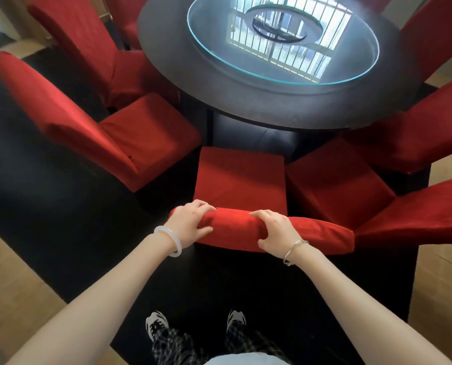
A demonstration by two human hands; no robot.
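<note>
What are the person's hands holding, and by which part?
Both the left hand and right hand grip the red chair by the top of its backrest.

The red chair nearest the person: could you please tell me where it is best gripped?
Grip the rounded top edge of its backrest from behind and above, as the left hand and right hand do. The seat points toward the table, so that edge faces the person.

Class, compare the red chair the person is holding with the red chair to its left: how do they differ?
The held chair is gripped at its backrest top by the left hand and right hand; the left chair is untouched. The held chair faces the round table squarely; the left chair stands angled to it. Both wear red fabric covers.
</note>
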